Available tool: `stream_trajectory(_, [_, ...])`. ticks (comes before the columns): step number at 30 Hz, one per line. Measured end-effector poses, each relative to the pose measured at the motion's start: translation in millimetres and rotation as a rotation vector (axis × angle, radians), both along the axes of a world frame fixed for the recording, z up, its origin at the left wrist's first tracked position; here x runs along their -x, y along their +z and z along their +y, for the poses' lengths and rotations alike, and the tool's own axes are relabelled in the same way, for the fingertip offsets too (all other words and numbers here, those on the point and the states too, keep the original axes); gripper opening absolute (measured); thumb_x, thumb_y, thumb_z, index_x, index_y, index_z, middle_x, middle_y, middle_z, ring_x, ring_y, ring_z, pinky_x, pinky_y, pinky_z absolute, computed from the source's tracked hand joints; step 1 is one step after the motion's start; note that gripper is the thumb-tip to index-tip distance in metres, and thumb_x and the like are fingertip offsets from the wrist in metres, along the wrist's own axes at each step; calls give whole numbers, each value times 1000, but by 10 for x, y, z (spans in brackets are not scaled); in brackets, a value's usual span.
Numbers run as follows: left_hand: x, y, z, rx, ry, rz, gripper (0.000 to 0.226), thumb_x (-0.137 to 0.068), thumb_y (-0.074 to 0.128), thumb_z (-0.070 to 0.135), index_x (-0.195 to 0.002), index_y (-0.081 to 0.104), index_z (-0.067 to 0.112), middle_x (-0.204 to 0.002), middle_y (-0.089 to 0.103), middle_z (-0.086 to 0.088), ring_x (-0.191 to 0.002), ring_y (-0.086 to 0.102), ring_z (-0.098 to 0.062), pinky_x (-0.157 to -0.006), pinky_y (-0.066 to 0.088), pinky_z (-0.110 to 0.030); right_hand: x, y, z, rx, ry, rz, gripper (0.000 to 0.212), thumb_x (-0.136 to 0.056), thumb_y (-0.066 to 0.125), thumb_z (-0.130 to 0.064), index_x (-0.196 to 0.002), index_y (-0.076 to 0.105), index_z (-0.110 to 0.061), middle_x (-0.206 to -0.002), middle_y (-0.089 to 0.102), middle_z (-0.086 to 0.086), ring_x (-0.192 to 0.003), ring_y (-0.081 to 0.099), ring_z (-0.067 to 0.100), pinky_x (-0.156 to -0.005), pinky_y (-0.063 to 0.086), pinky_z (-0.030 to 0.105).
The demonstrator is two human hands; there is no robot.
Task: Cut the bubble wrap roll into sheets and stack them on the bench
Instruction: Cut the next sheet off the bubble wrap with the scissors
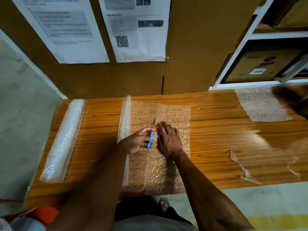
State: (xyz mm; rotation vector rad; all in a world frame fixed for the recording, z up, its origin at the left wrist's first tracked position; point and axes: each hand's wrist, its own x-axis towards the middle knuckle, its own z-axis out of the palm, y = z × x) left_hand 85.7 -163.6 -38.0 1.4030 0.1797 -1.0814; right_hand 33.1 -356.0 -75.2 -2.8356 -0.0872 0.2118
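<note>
1. You are mid-cut. Your left hand (138,141) has its fingers (146,130) curled through the blue handles of the scissors (150,139), and the blades point away from you into the unrolled bubble wrap (166,110).
2. Your right hand (168,139) lies just right of the scissors, its fingers straight and flat on the wrap, pressing it down and gripping nothing.
3. The bubble wrap roll (125,114) you are feeding from lies on the tabletop (216,130) just left of your left hand, its loose end spread rightward under both hands. A second roll (65,139) sits well apart at the left end.
4. One cut sheet (260,105) already lies at the far right of the tabletop, so I judge the job is in its early part.
5. The near half looks parted and the far half whole, though blur makes this uncertain.
6. Next, drive the blades straight on to the far edge, keeping the flat hand ahead beside the line so the film stays taut, then carry the freed piece onto the sheet at the right.
</note>
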Motion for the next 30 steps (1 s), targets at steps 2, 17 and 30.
stream_trajectory(2, [-17, 0, 14, 5, -8, -2, 44, -99, 61, 1, -131, 62, 32, -129, 57, -21, -105, 65, -37, -92, 59, -49, -58, -66, -33, 43, 10, 86, 72, -105, 31, -45, -166, 0, -24, -174, -7, 5, -160, -3, 30, -128, 1, 56])
stream_trajectory(17, [-40, -19, -52, 8, 25, 13, 44, -94, 69, 1, -129, 61, 27, -130, 62, -23, -111, 67, -39, -85, 62, -44, -28, -94, -5, 95, -80, 206, 76, -101, 24, -59, -166, -4, -31, -172, -18, -1, -159, -15, 30, -126, -3, 61])
stream_trajectory(30, [-209, 81, -172, -8, -18, -34, 43, -101, 58, -1, -131, 59, 29, -131, 58, -19, -112, 67, -39, -88, 62, -44, -1, -32, -21, 101, -73, 229, 80, -100, 24, -63, -166, -4, -28, -172, -18, 4, -159, -13, 32, -126, -1, 62])
